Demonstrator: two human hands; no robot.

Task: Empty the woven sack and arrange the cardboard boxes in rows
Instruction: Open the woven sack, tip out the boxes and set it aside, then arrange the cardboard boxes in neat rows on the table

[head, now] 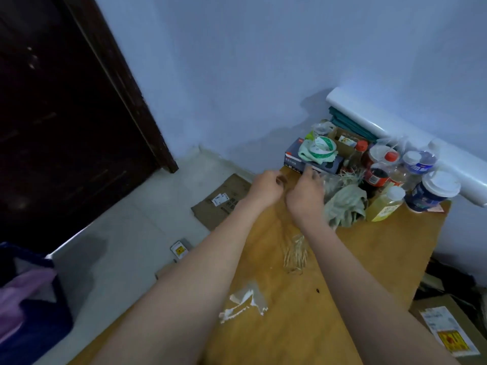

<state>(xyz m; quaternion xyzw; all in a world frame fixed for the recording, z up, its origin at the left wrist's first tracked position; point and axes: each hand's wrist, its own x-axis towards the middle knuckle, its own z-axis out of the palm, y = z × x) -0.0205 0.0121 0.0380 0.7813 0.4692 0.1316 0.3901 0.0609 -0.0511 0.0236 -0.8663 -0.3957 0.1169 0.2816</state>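
Both hands are reaching to the far end of the wooden surface [369, 259], beside a dark box [295, 156]; the left hand [266, 189] is curling its fingers round something small and brownish, too blurred to name; the right hand [305, 198] is lying knuckles up, and whether it is grasping anything cannot be told. No woven sack is showing; a flattened cardboard box [218, 204] is lying on the floor [131, 233] below the surface's edge. The step looks preparatory, judging by this; next the person is probably needing to locate the sack before emptying it.
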